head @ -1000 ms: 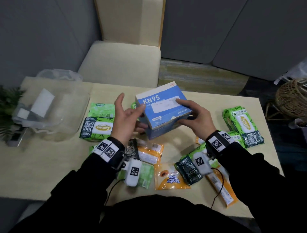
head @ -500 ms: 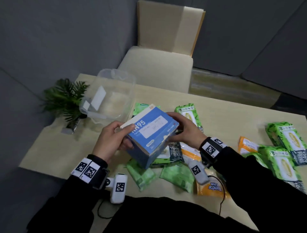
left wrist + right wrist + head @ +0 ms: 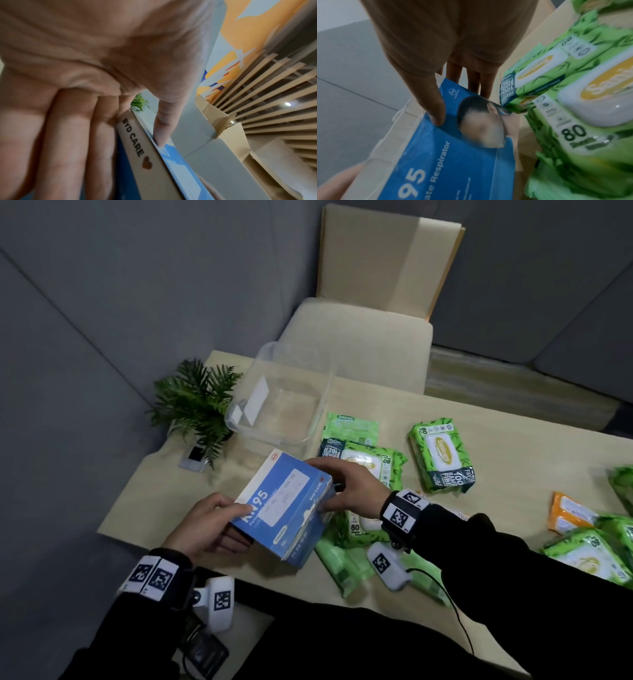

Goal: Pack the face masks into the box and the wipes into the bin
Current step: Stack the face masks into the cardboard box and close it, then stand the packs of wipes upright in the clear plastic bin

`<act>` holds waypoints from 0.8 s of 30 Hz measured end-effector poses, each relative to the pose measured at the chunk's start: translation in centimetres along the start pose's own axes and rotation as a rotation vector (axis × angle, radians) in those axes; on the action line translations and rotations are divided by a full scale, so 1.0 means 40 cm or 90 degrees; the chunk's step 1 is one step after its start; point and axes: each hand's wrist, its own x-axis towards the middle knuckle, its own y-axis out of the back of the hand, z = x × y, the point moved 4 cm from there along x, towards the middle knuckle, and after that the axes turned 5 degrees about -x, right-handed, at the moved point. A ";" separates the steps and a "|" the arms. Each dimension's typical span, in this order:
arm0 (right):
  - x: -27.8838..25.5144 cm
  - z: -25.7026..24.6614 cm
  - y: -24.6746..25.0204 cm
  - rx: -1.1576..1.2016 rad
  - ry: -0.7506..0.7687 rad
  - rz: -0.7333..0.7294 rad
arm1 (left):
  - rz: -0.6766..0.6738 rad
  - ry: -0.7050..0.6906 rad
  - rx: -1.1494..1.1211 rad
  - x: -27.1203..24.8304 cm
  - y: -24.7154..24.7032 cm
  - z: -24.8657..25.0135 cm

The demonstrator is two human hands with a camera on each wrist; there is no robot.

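Head view: both hands, left hand (image 3: 205, 523) and right hand (image 3: 349, 487), grip KN95 box (image 3: 284, 508); clear bin (image 3: 281, 402) seemingly empty.

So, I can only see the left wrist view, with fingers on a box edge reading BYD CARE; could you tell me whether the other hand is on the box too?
Observer: Yes, the right hand grips the far end of the blue KN95 box; the left hand holds the near end.
Operator: Thank you. Is the box resting on the table?
Observer: It looks lifted and tilted above the table, near its left corner.
Operator: And where is the bin?
Observer: The clear bin stands on the table beyond the box; no wipe packs show inside it.
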 end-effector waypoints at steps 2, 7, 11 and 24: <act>0.029 -0.008 -0.032 -0.012 0.006 -0.013 | 0.027 0.018 -0.013 -0.005 0.024 -0.016; 0.094 0.019 -0.092 -0.158 -0.069 0.059 | 0.105 0.004 0.092 0.043 0.070 -0.064; 0.107 0.036 -0.108 0.110 -0.298 0.094 | 0.194 -0.081 0.281 0.088 0.093 -0.056; 0.132 0.045 -0.185 0.313 -0.287 0.087 | 0.108 -0.117 0.126 0.178 0.105 0.021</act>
